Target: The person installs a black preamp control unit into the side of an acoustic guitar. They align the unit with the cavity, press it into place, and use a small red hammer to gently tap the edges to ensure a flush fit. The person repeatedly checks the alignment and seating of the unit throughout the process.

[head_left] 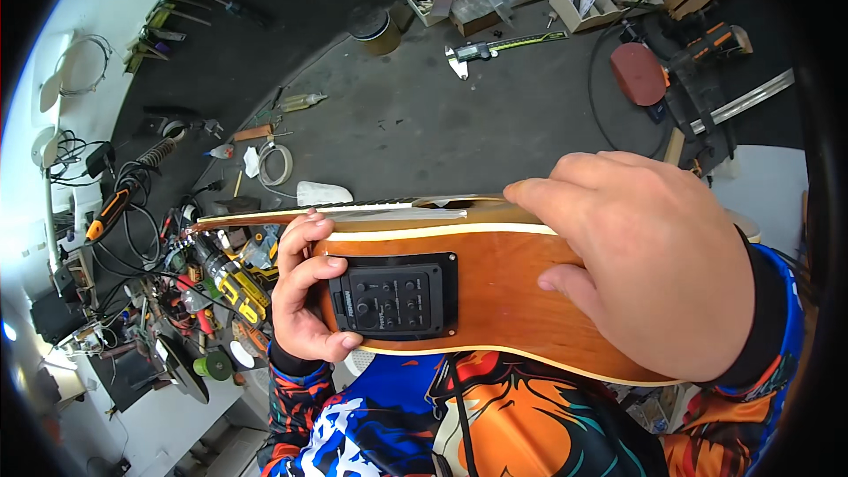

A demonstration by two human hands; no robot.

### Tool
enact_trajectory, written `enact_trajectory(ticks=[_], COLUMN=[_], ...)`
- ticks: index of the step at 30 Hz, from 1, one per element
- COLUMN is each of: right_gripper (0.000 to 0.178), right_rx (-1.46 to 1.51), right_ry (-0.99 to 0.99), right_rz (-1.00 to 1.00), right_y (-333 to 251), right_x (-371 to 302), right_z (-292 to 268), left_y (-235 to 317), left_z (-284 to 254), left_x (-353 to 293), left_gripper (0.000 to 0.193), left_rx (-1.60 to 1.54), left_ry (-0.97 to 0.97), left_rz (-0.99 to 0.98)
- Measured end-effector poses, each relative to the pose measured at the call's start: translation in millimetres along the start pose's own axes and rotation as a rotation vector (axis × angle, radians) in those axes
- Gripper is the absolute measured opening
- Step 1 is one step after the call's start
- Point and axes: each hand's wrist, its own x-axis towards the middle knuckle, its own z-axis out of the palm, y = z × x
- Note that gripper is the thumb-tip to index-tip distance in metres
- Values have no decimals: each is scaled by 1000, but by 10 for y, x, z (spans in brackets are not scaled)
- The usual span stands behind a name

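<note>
An acoustic guitar lies on its edge in front of my body, its orange-brown side facing up and its neck pointing left. Set into that side is a black preamp panel with small knobs. My left hand is closed around the body at the panel's left end, thumb on the lower edge and fingers along the upper one. Over the wider right part, my right hand grips the body, fingertips on the soundboard edge and thumb against the side. The soundboard shows only as a thin strip, partly covered by clear film.
A dark workbench stretches beyond the guitar. On it lie a digital caliper, a lidded jar and a coil of white cable. A yellow drill and tangled cords crowd the left; clamps lie at the far right.
</note>
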Motion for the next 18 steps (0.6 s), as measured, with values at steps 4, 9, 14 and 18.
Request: enact_trajectory(ticks=[4,9,14,18], right_gripper=[44,34,25,23], right_rx=[-6,25,-8,36], right_ry=[7,70,71,94], right_rz=[-27,-207,-352,-388], right_y=[7,-91,-143,-176], right_x=[-7,72,147,207], right_z=[6,147,364,499], left_y=[-16,-71,-81,-59], left_z=[-4,14,18,15], left_x=[-11,-39,3,23], left_gripper=[73,75,75,75], left_rx=[-32,-66,-68,-60], left_ry=[0,20,-7,-18], left_rz=[7,33,41,31])
